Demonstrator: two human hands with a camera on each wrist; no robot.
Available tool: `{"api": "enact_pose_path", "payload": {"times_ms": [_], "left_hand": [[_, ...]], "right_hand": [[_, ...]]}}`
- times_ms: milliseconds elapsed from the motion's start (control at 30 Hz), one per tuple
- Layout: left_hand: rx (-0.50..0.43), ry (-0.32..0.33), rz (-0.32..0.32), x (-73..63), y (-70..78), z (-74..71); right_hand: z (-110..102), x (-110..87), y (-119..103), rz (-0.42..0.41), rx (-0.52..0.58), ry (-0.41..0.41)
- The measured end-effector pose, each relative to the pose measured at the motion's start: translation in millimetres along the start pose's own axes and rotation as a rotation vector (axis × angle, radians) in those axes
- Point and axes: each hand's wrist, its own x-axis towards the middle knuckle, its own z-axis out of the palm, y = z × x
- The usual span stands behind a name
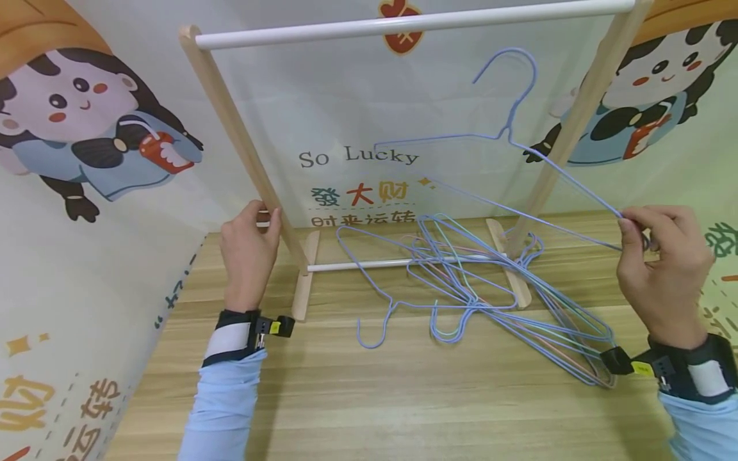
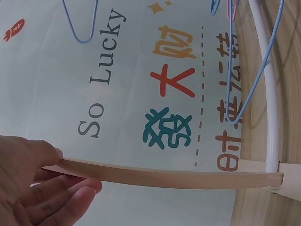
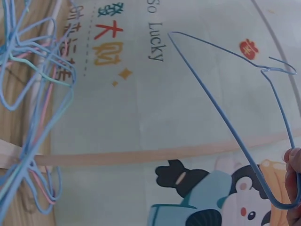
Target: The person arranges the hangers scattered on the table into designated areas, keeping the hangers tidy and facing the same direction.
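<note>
In the head view my right hand (image 1: pixel 665 269) pinches a blue wire hanger (image 1: pixel 567 168) by one lower corner, its hook pointing up in front of the rack's right post. The right wrist view shows this hanger (image 3: pixel 221 117) with fingertips (image 3: pixel 292 162) at its end. My left hand (image 1: pixel 249 253) grips the left wooden post of the clothes rack (image 1: pixel 242 144). In the left wrist view the thumb lies on one side of that post (image 2: pixel 178 179) and the fingers (image 2: pixel 70 202) on the other. The rack's white top bar (image 1: pixel 346 29) runs above both hands.
A tangled heap of wire hangers (image 1: pixel 473 301), mostly blue with some green and pink, lies on the wooden table (image 1: pixel 369 397) across the rack's lower white bar (image 1: pixel 357 264). Behind the rack hangs a printed backdrop (image 1: pixel 323 115). A wooden foot (image 1: pixel 305 288) supports the left post.
</note>
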Motion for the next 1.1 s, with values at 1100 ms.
{"api": "enact_pose_path", "payload": {"times_ms": [1100], "left_hand": [[-0.009,-0.001,0.009,0.0,-1.3,0.3]], "right_hand": [[-36,22.9,24,0.251,-0.065,0.027]]}}
